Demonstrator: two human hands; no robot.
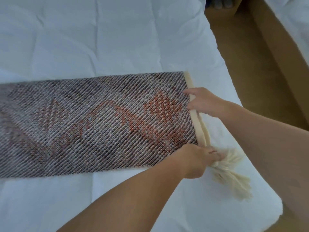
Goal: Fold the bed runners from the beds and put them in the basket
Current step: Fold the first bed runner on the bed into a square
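A woven bed runner, grey-brown with orange patterns and a cream end band, lies across the white bed, running off the left edge of view. A cream tassel hangs at its near right corner. My left hand pinches that near corner by the tassel. My right hand grips the runner's right end edge farther up, fingers over the weave and the cream band. No basket is in view.
The bed's right edge drops to a tan floor gap. A second white bed shows at the top right. A person's toes are at the top edge.
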